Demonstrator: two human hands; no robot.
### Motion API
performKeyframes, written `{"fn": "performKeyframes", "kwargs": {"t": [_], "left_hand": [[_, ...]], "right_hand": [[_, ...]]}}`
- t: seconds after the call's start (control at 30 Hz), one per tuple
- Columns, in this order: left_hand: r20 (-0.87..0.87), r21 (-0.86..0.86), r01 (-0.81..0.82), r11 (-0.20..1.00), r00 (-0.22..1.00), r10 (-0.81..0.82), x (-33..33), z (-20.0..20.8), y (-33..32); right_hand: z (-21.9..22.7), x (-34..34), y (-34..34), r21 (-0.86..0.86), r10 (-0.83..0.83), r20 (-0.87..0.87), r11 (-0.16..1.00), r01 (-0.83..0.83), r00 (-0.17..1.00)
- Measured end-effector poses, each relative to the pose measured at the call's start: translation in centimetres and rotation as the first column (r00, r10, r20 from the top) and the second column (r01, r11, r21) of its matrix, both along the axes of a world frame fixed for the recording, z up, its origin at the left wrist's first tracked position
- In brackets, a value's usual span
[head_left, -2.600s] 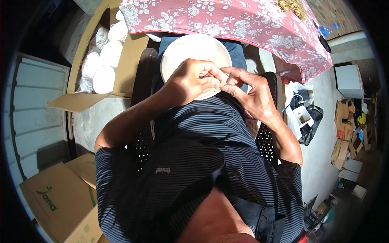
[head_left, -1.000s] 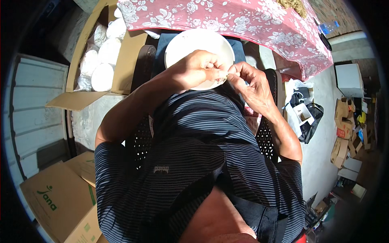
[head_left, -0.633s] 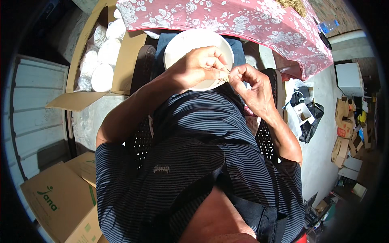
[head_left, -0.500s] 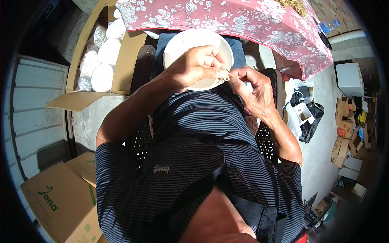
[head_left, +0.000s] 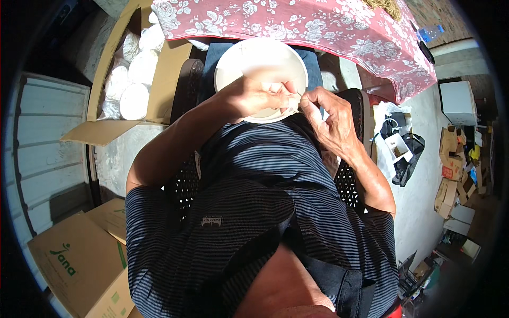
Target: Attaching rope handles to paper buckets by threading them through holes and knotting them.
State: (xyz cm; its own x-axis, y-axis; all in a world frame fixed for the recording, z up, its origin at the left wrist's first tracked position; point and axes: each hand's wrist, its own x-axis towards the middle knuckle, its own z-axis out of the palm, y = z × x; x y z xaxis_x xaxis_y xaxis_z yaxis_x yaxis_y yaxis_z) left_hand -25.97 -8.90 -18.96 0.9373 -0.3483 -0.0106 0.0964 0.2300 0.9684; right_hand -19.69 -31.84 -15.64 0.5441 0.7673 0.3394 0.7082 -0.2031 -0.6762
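Observation:
A round white bowl (head_left: 227,68) rests on my lap. Over its right rim both hands meet, fingertip to fingertip. My left hand (head_left: 260,94) is closed, its fingers bunched and partly smeared by motion. At its fingertips is a small pale piece (head_left: 288,112), too small and blurred to name. My right hand (head_left: 333,117) is closed in a pinch of thumb and forefinger at the same spot. A thin strand shows between the two hands; whether it belongs to the pale piece I cannot tell.
A floral pink cloth (head_left: 297,24) covers the table ahead. At left stands an open cardboard box (head_left: 174,66) with white bundles (head_left: 142,69). Closed cartons (head_left: 79,259) sit lower left. On the right floor lie a white bag (head_left: 383,119) and a white container (head_left: 397,147).
The fingers of my left hand have shifted and blurred, and the pale piece sits slightly lower. My right hand has moved a little left and stays pinched. The bowl has shifted slightly right.

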Motion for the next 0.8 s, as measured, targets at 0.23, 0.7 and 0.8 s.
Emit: {"fn": "performKeyframes", "kwargs": {"t": [0.23,0.7,0.8], "left_hand": [[0.065,0.126,0.079,0.989,0.994,-0.088,-0.5,0.3,1.0],[0.333,0.363,-0.027,0.931,0.937,-0.103,-0.2,1.5,1.0],[0.424,0.37,-0.213,0.904,0.905,0.039,-0.6,2.3,-0.1]], "right_hand": [[-0.3,0.8,-0.4,-0.094,0.232,0.16,0.971,-0.219,0.959],[3.0,2.8,0.2,-0.191,0.302,0.379,0.95,-0.245,0.875],[3.8,2.8,0.4,-0.169,0.267,0.309,0.96,-0.223,0.913]]}}
